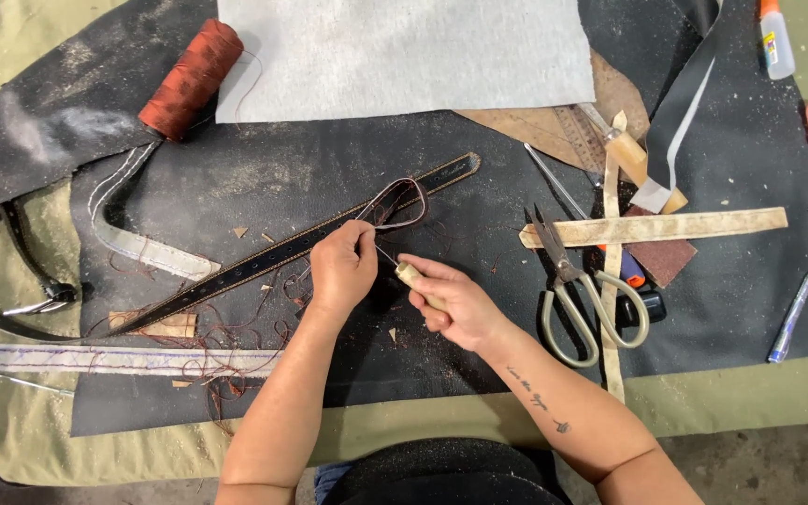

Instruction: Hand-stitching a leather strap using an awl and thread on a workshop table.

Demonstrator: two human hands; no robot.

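**Awl point close to pinching fingers on the stitched belt**

The dark leather belt [278, 257] lies slantwise across the middle of the frame, from lower left up to a folded loop [402, 203] just above the hands, with a pale line of stitching along its edge. The awl [411, 276], a thin metal point in a pale wooden handle, sits at centre frame and aims up and left toward the belt edge.

The main risk, as I judge it, is the point slipping: it runs straight toward the left hand [341, 269], so a hard push through stiff leather could drive it into those fingertips. A skewed push could also tear the stitch line or scar the belt face. Loose reddish thread ends [222, 360] trail at lower left and could snag.

The left hand is pinched closed, thumb against forefinger, at the belt edge; whether it holds thread, needle or only the leather is too small to tell. The right hand [455, 304] is curled tight around the awl handle, fingers wrapped.

Farther out: scissors [580, 299] lie open at right of centre, touching crossed pale leather strips [652, 227]; a rust-red thread spool [192, 77] sits at upper left, a grey felt sheet [404, 56] at top centre, a glue bottle [776, 42] at upper right, and a blue pen [790, 316] at far right, all on the black work mat [750, 159]
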